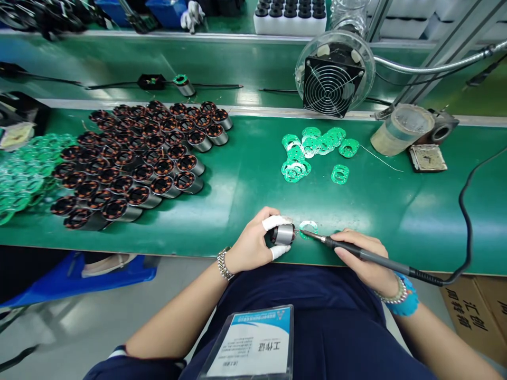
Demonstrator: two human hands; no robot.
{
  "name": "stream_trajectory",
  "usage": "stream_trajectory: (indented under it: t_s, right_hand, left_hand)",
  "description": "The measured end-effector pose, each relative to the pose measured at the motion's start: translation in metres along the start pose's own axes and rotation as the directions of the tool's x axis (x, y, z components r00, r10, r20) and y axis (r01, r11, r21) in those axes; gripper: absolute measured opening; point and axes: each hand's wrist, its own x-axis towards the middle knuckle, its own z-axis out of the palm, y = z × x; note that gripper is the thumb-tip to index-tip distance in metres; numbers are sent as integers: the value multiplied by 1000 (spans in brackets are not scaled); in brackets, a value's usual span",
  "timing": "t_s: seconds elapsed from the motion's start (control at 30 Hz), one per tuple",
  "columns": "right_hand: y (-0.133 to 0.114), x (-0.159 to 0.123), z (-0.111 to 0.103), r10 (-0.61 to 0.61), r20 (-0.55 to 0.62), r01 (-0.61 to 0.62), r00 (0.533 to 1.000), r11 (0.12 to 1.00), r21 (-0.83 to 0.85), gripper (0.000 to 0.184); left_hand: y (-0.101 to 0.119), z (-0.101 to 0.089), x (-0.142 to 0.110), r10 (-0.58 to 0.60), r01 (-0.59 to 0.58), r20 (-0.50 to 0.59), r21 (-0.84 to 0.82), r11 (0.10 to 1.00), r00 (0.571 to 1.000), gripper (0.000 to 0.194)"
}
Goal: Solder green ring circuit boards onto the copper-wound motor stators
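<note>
My left hand, with white covers on thumb and finger, grips a motor stator lying on its side near the table's front edge. Fine wire ends stick out of its right end. In my right hand is a soldering iron, held like a pen and pointing left. Its tip is close to those wire ends and over a green ring-shaped circuit board; whether it touches either I cannot tell. The iron's cable runs off to the right.
Many upright stators crowd the left, beside a sheet of green boards. Loose ring boards lie beyond my hands. A fan hangs at the back. To the right stand a cloudy plastic cup and a soldering sponge tray.
</note>
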Motion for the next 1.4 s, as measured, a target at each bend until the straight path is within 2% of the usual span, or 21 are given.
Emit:
stream_trajectory:
  t_s: [0.43, 0.57, 0.67, 0.8, 0.87, 0.93, 1.03, 1.07, 1.13, 1.2, 1.3, 1.33, 1.4]
  right_hand:
    - [0, 0, -1, 15, -9, -15, 1000, 1000, 8, 14]
    - [0, -1, -3, 24, -58, -24, 998, 1000, 8, 14]
    - [3, -4, -2, -12, -105, 14, 994, 1000, 15, 15]
    - [7, -6, 3, -28, -151, 41, 988, 996, 84, 21]
    - [9, -4, 6, -59, -121, 68, 991, 995, 70, 21]
    - [10, 1, 9, -132, -16, 132, 991, 991, -3, 23]
    - [9, 11, 12, -247, 136, 260, 959, 962, -80, 31]
    - [8, 14, 13, -274, 140, 288, 952, 953, -90, 32]
    - [5, 18, 13, -293, 70, 299, 954, 948, -111, 28]
    - [-1, 21, 14, -255, -55, 246, 966, 961, -124, 21]
    - [-13, 25, 18, -76, -217, 76, 973, 997, -9, 21]
    - [-17, 27, 20, 5, -226, 17, 974, 995, 95, 24]
    - [-25, 30, 21, 126, -131, -74, 983, 935, 348, 30]
  left_hand:
    - [-1, 1, 0, 5, -5, -17, -1, 1000, 1000, 44]
    - [-1, 1, 0, 13, -13, -13, 7, 1000, 1000, 44]
    - [-1, 1, -1, 16, -16, -15, 11, 1000, 1000, 44]
    - [0, 1, -1, 6, -6, -10, 6, 1000, 1000, 44]
    - [0, 0, 0, -4, 4, -4, 8, 1000, 1000, 43]
    - [1, 0, 0, -19, 19, -2, 9, 1000, 1000, 42]
    - [3, 0, -1, -45, 44, -13, -49, 998, 999, 42]
    - [4, 1, -1, -58, 56, -16, -90, 994, 998, 42]
    - [6, 3, -1, -85, 83, -4, -176, 981, 996, 43]
    - [8, 5, -1, -105, 105, 11, -182, 978, 994, 45]
    - [10, 9, -1, -99, 98, -37, -19, 995, 994, 45]
    - [10, 10, -1, -89, 92, -66, 34, 995, 994, 44]
    - [10, 11, -1, -65, 74, -110, 79, 994, 992, 42]
